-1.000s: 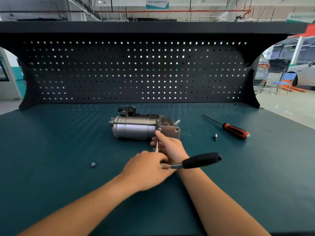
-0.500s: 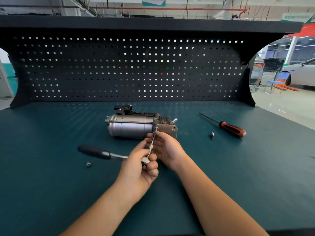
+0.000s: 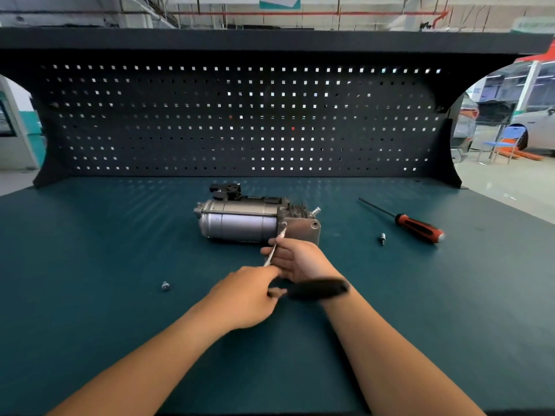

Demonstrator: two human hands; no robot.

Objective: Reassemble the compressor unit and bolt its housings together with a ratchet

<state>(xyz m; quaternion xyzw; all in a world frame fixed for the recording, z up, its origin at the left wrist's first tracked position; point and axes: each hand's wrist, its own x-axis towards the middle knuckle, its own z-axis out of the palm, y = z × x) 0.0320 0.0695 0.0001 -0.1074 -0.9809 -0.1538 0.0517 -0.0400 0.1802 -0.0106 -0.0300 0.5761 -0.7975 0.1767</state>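
The bench [image 3: 90,265] is a big teal-topped thing, and the compressor unit [image 3: 240,226] lies on its side in the middle of it, silver can to the left and end housing [image 3: 303,229] to the right, facing the person.

Left hand [image 3: 246,295] has its fingers curled round the head end of the ratchet [image 3: 318,289], with the black handle sticking out to the right. The handle is blurred, so I reckon it's mid-swing. Right hand [image 3: 300,259] pinches the extension bar [image 3: 274,250] just below the socket, which sits on the upper-left corner bolt [image 3: 283,225] of the housing.

My take on doing this bit well:
- the right hand's job is keeping that bar dead in line with the bolt, because a long thin extension loves to tip and cam off
- short swings, and push lightly inward so the socket stays seated
- nothing is holding the unit itself, so go easy or it'll roll
- snug only, then do the other corners before final tightening

There's a screwdriver [image 3: 419,228] off to the right, a small bit [image 3: 382,238] near it, and a loose bolt [image 3: 165,286] lying to the left, probably next to go in.
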